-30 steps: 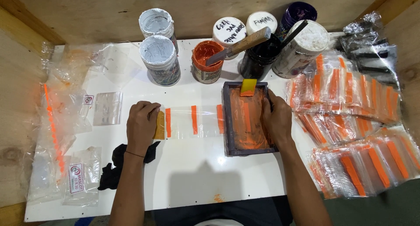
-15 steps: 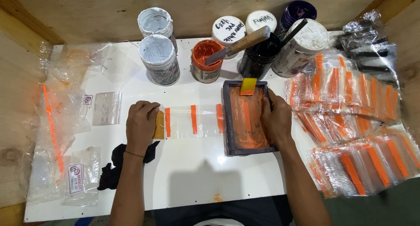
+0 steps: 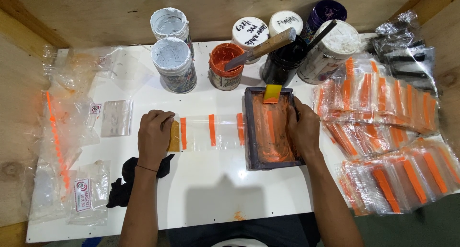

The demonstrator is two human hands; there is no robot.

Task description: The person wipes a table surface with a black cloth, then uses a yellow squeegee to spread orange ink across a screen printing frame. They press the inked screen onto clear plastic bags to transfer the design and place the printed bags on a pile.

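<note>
two hands [image 3: 154,137] — seven paint tubs [image 3: 174,65]

Paint tubs [image 3: 173,70], black rag [image 3: 125,180], printed bags [image 3: 383,132]

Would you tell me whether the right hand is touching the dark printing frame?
Touching: the head view shows the right hand resting on the dark printing frame at its right edge.

A clear plastic strip [image 3: 211,130] with orange bars lies flat, its right end under the ink-smeared screen frame [image 3: 271,128].
</note>
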